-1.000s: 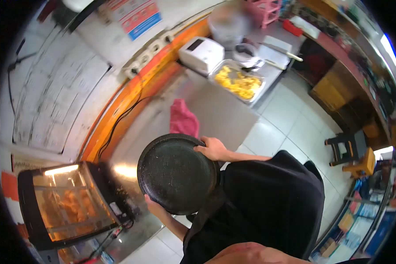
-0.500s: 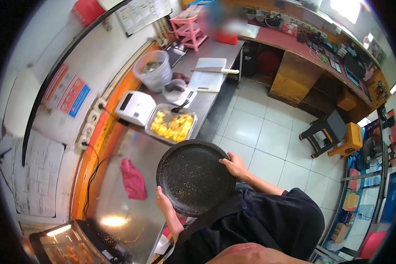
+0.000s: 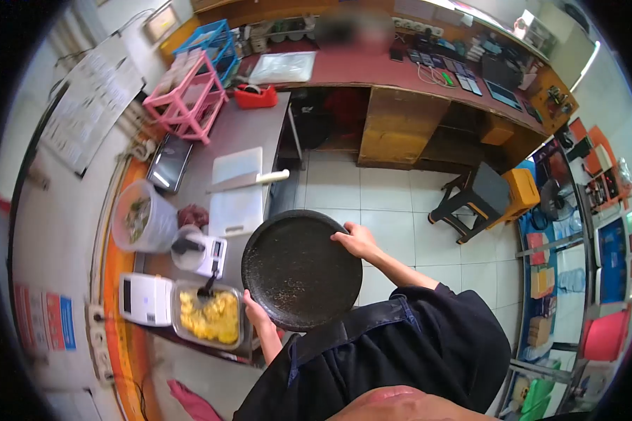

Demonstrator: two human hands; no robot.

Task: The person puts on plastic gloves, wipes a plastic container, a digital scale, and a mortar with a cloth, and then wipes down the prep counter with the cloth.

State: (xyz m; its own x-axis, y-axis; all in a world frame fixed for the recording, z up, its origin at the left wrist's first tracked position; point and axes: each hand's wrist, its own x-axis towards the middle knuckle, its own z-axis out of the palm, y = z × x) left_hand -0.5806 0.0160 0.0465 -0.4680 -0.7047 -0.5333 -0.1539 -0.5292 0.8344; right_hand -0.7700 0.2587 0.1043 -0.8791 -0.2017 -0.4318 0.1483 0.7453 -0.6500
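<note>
Both hands hold a round black tray (image 3: pixel 302 270) in front of my body, with small pale specks scattered over its face. My left hand (image 3: pixel 258 314) grips the tray's lower left rim. On the upper right rim, my right hand (image 3: pixel 357 241) has its thumb over the edge, the fingers mostly hidden beneath. Left of the tray stands a clear container (image 3: pixel 209 339) of yellow food chunks with a black utensil (image 3: pixel 206 289) in it. Beyond lies a white cutting board (image 3: pixel 238 210) with a white-handled knife (image 3: pixel 253 180) across it.
On the steel counter are a white boxy device (image 3: pixel 145 300), a kitchen scale (image 3: pixel 213 257) bearing a small tub, and a clear bucket (image 3: pixel 142 217). A pink rack (image 3: pixel 189 98) stands behind. Black stool (image 3: pixel 472 198) and yellow stool (image 3: pixel 518 193) are on the tiled floor.
My view has swung right, towards the red-topped desk, and the counter items now sit further left. The tray stays in both hands. The pink cloth has slid to the bottom edge of view.
</note>
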